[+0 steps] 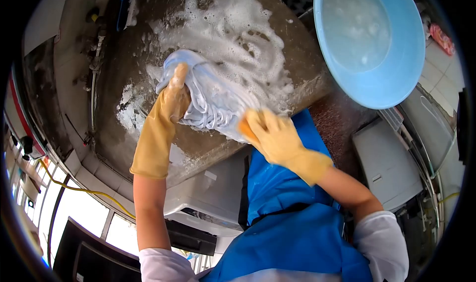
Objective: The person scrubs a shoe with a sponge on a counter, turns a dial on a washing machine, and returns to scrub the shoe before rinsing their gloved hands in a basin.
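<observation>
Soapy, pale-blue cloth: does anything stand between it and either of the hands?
Apart from the yellow rubber gloves, nothing visible separates the left hand from the soapy, pale-blue cloth it grips. At the cloth's end nearer the body, a blurred, orange, block-like item sits between it and the right hand.

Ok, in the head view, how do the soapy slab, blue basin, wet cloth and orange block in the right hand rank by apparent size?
Largest to smallest, visible parts only:
1. Soapy slab
2. Blue basin, cut by the top edge
3. Wet cloth
4. Orange block, partly hidden
</observation>
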Tool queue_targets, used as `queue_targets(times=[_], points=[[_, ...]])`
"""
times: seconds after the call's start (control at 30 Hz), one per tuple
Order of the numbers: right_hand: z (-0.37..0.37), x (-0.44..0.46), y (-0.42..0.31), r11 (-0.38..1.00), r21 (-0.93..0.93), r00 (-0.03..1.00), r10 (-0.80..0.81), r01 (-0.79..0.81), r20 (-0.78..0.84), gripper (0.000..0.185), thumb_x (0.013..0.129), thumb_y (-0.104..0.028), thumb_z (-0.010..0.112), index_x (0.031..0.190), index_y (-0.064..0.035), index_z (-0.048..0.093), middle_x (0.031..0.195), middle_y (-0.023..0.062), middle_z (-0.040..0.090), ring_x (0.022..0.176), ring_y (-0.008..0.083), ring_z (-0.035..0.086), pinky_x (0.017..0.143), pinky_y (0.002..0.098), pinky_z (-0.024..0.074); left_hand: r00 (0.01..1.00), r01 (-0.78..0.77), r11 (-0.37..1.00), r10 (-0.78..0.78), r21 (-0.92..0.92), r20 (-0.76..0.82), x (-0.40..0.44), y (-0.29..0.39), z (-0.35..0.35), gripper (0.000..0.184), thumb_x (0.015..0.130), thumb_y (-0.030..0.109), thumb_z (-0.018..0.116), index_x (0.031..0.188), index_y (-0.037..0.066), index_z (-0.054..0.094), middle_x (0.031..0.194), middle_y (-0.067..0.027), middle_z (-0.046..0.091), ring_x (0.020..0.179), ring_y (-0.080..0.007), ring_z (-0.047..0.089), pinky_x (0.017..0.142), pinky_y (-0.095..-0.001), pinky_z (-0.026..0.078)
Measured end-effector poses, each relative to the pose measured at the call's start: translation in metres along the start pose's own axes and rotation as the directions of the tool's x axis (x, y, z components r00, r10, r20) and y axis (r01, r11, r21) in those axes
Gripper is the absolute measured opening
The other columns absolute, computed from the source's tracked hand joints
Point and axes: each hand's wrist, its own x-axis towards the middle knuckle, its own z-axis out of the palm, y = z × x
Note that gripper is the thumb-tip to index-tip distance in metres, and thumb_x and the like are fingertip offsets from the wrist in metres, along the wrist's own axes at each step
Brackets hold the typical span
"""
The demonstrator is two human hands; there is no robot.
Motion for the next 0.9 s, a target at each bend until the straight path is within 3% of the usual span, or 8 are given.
queue_targets(times=[0.07, 0.13, 0.3, 0.37, 0.53, 0.7, 0.8, 0.9], points=[[0.003, 0.05, 0.004, 0.991, -0.078, 0.991, -0.112, 0.106, -0.071, 0.053, 0.088, -0.025, 0.069, 0.137, -0.0099, 0.056, 0.103, 0.0104, 0.06, 0.082, 0.0195, 0.065, 0.06, 0.033, 0.0541, 0.994, 0.045, 0.999, -0.043, -0.023, 0.096, 0.003, 0.002, -0.007, 0.094, 0.094, 0.07, 0.063, 0.15, -0.004, 0.046, 0.149, -0.0216, 0.055, 0.135, -0.0336, 0.056, 0.114, -0.0476, 0.045], [0.009, 0.108, -0.004, 0.993, 0.062, 0.989, 0.108, -0.102, -0.105, 0.05, 0.088, -0.027, 0.07, 0.133, -0.0074, 0.061, 0.116, 0.0164, 0.062, 0.081, 0.0207, 0.066, 0.06, 0.0326, 0.0553, 0.993, 0.055, 0.998, -0.057, 0.023, 0.1, 0.005, 0.003, -0.016, 0.093, 0.094, 0.069, 0.064, 0.15, -0.003, 0.046, 0.148, -0.0212, 0.056, 0.134, -0.0337, 0.056, 0.113, -0.0481, 0.045], [0.009, -0.009, -0.009, 0.975, 0.196, 0.991, 0.116, -0.102, -0.062, 0.051, 0.096, -0.034, 0.068, 0.139, -0.0096, 0.056, 0.121, 0.0159, 0.06, 0.07, 0.0225, 0.065, 0.062, 0.0392, 0.0552, 0.997, -0.022, 1.0, 0.023, -0.013, 0.075, 0.004, -0.005, -0.019, 0.091, 0.096, 0.066, 0.063, 0.155, 0.0, 0.042, 0.151, -0.0185, 0.054, 0.135, -0.0327, 0.055, 0.115, -0.0469, 0.043], [0.012, 0.004, -0.004, 0.994, -0.067, 0.993, -0.091, 0.086, -0.081, 0.046, 0.095, -0.035, 0.07, 0.135, -0.0156, 0.059, 0.124, 0.0125, 0.059, 0.078, 0.0224, 0.065, 0.058, 0.0365, 0.055, 0.995, -0.009, 1.0, 0.011, -0.018, 0.097, 0.006, -0.004, -0.02, 0.09, 0.093, 0.067, 0.066, 0.15, 0.0, 0.046, 0.143, -0.0183, 0.059, 0.13, -0.0322, 0.059, 0.112, -0.0476, 0.047], [0.01, 0.076, -0.009, 0.998, -0.019, 0.998, -0.054, 0.054, 0.027, 0.053, 0.09, -0.024, 0.069, 0.142, -0.0176, 0.058, 0.143, 0.0072, 0.048, 0.114, 0.0253, 0.055, 0.064, 0.0394, 0.0558, 0.996, 0.041, 0.992, -0.05, 0.122, 0.069, 0.016, -0.001, -0.034, 0.086, 0.091, 0.068, 0.069, 0.144, 0.002, 0.053, 0.136, -0.0184, 0.063, 0.125, -0.0318, 0.062, 0.107, -0.0488, 0.051], [-0.002, -0.002, -0.018, 1.0, -0.017, 0.995, -0.004, 0.006, 0.102, 0.047, 0.092, -0.029, 0.068, 0.137, -0.0153, 0.059, 0.13, 0.0085, 0.052, 0.097, 0.0213, 0.058, 0.058, 0.032, 0.0549, 0.994, -0.017, 1.0, 0.018, -0.014, 0.109, 0.008, -0.003, -0.021, 0.084, 0.093, 0.069, 0.066, 0.138, -0.001, 0.059, 0.128, -0.0178, 0.069, 0.115, -0.0328, 0.068, 0.104, -0.0473, 0.053], [0.04, 0.071, -0.018, 0.993, 0.045, 0.977, -0.103, 0.113, -0.189, 0.048, 0.092, -0.029, 0.068, 0.137, -0.0146, 0.058, 0.132, 0.0082, 0.052, 0.088, 0.0222, 0.062, 0.058, 0.0326, 0.0555, 0.998, 0.06, 0.986, -0.061, 0.153, -0.001, 0.004, 0.006, -0.023, 0.085, 0.093, 0.07, 0.065, 0.139, -0.001, 0.058, 0.126, -0.0169, 0.07, 0.112, -0.0327, 0.069, 0.1, -0.0473, 0.054], [0.026, 0.038, -0.032, 0.978, 0.163, 0.991, 0.124, -0.13, 0.049, 0.062, 0.097, -0.028, 0.064, 0.151, -0.014, 0.039, 0.128, 0.0134, 0.051, 0.083, 0.0265, 0.064, 0.057, 0.0315, 0.0543, 0.996, 0.059, 0.983, -0.069, 0.175, 0.051, -0.002, 0.007, -0.024, 0.088, 0.093, 0.073, 0.061, 0.141, 0.0, 0.056, 0.127, -0.018, 0.07, 0.115, -0.0309, 0.068, 0.096, -0.045, 0.056]])
